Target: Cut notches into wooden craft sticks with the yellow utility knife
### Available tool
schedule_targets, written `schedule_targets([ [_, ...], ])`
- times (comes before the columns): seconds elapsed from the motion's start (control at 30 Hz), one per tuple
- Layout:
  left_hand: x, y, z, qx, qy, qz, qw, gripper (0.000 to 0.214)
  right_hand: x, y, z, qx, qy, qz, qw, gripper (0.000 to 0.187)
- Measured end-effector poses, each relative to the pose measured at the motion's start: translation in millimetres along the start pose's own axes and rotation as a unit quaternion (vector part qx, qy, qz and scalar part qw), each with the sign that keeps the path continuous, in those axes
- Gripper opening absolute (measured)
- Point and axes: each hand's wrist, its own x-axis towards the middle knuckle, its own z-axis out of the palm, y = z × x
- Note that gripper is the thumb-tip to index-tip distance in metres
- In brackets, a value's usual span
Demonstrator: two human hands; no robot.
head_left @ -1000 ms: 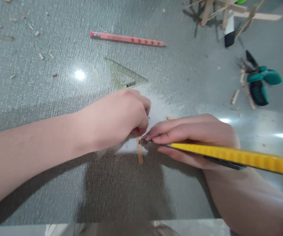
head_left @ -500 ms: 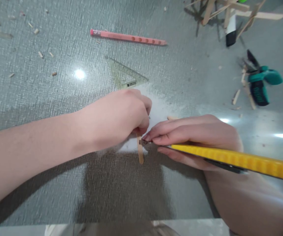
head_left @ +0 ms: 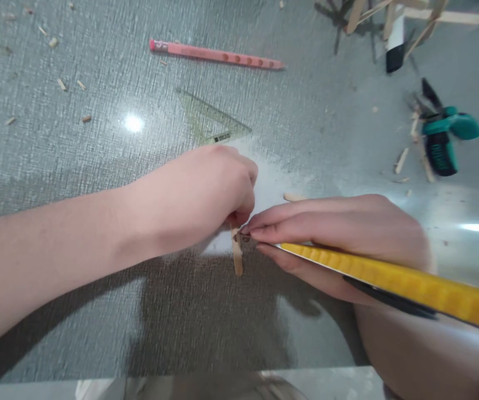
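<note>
My left hand (head_left: 223, 183) is closed on a small wooden craft stick (head_left: 236, 253), whose rounded end points down toward the table's near edge; the other end is hidden beneath my fingers. In my right hand (head_left: 339, 228) is a yellow utility knife (head_left: 381, 278), pinched near its front. Its blade tip meets the stick's right side just below my left fingers. Under both hands lies a white sheet (head_left: 264, 166), mostly covered. The tip of another craft stick (head_left: 293, 197) shows behind my right hand.
Beyond my left hand lie a clear set square (head_left: 214, 119) and a pink pencil (head_left: 223, 55). Green-handled cutters (head_left: 443, 139) rest at right among wood scraps. A craft-stick structure (head_left: 389, 19) stands at the upper right. Small wood bits (head_left: 61, 84) are scattered at upper left.
My right hand and the yellow knife have tilted slightly, the handle's rear end dropping lower. My left hand stays on the craft stick. The whole view has shifted a little.
</note>
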Motion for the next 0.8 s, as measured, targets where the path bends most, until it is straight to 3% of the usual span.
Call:
schedule_targets([
  [0.3,0.0,4.0,-2.2,0.006,-0.013,-0.013,1.0,0.026,3.2,-6.4,2.3,0.033,0.009,0.026,0.999,0.014],
  [0.5,0.5,3.2,-3.2,0.002,-0.02,-0.019,1.0,0.025,-4.4,-0.3,1.1,0.134,0.067,0.127,0.981,0.01],
  [0.57,-0.5,0.6,-1.0,0.01,-0.018,-0.008,1.0,0.025,-5.9,-0.8,0.0,0.134,0.063,0.123,0.981,0.012],
  [0.67,-3.5,-4.0,4.5,0.035,0.009,0.023,0.999,0.026,-6.7,-5.5,0.6,0.116,0.053,0.098,0.987,0.015],
  [0.8,-7.4,-6.5,10.4,0.038,0.066,0.037,0.996,0.026,-8.8,-13.5,7.4,0.071,0.128,0.128,0.981,0.021],
])
